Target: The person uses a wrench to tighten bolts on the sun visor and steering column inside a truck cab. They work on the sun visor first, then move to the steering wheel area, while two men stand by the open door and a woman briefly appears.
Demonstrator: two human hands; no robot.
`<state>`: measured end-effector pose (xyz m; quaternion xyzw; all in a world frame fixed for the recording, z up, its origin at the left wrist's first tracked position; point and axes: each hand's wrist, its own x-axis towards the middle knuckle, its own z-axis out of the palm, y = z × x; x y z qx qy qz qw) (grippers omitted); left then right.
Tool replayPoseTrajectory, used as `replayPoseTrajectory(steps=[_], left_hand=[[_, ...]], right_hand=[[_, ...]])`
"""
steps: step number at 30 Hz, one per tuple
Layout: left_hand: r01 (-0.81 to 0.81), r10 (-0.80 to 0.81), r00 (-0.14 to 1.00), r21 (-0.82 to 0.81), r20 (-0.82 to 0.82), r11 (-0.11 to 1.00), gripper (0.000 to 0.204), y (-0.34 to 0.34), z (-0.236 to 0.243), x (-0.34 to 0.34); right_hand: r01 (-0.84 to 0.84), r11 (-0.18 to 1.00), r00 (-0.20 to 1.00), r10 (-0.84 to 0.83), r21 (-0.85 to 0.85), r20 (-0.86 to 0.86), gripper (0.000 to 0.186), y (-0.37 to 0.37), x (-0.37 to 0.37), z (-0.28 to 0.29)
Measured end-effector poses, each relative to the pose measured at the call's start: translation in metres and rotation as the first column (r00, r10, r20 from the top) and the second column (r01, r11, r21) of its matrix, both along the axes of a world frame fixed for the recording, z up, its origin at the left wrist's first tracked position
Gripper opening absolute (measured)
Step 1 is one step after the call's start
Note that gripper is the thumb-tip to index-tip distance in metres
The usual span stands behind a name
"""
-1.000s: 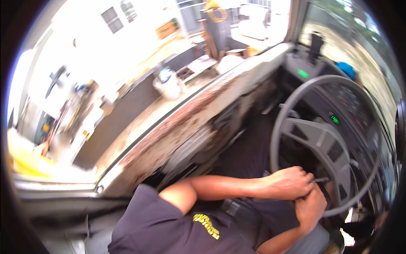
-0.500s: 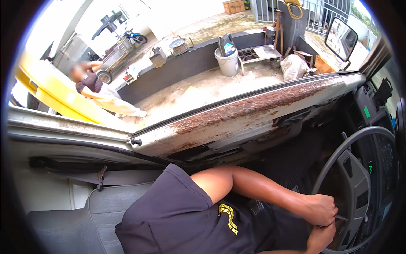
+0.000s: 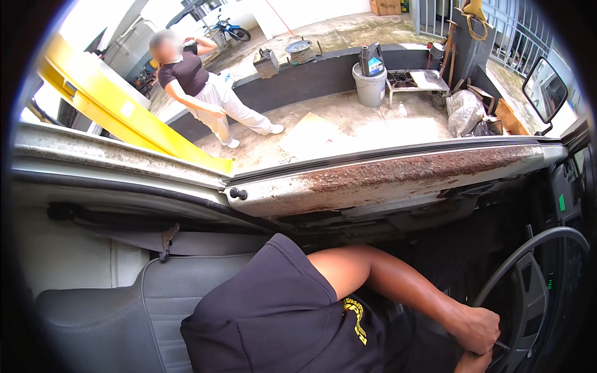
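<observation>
My left hand (image 3: pixel 477 329) is closed in a fist just in front of the steering wheel's hub, fingers curled round something mostly hidden. A thin metal shaft (image 3: pixel 502 345) sticks out from beside the fist toward the grey steering wheel (image 3: pixel 527 292); I cannot make out what it belongs to. Right below, my right hand (image 3: pixel 474 362) meets the left one, partly cut off by the lower edge. Its fingers are largely hidden.
A rusty white door (image 3: pixel 404 171) with an open window runs alongside, behind it a side mirror (image 3: pixel 545 90). Outside, a person (image 3: pixel 186 84) walks past a yellow post (image 3: pixel 118 112). A grey bucket (image 3: pixel 370 87) stands beside a low metal stove (image 3: pixel 416 79). A grey seat (image 3: pixel 106 311) lies behind me.
My view has shifted, so the door and wheel sit lower and further right. The person outside has come upright and closer. My hands stay together at the wheel.
</observation>
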<state>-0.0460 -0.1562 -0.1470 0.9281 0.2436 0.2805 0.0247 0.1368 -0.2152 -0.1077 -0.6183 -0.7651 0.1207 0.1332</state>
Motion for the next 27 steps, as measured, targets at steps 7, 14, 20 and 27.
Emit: replayPoseTrajectory(steps=[7, 14, 20, 27], left_hand=[[0.007, -0.007, 1.0, -0.004, 0.03, 1.0, 0.02, 0.002, -0.01, 0.006], [0.001, -0.002, 0.999, 0.02, 0.046, 1.0, 0.022, -0.001, 0.002, -0.009], [0.003, -0.016, 0.99, 0.096, 0.138, 0.995, 0.023, -0.004, -0.001, -0.008], [0.015, -0.031, 0.988, 0.101, 0.151, 0.995, 0.023, -0.006, -0.001, -0.012]], right_hand=[[-0.105, 0.99, 0.994, 0.108, 0.093, -0.034, 0.038, -0.002, 0.009, -0.007], [-0.129, 0.978, 0.989, 0.14, 0.163, -0.057, 0.053, 0.02, 0.053, -0.055], [0.073, 0.994, 0.997, -0.07, 0.083, -0.034, 0.046, 0.003, 0.011, -0.027], [0.213, 0.977, 0.976, -0.213, 0.004, -0.035, 0.046, -0.01, -0.017, -0.005]])
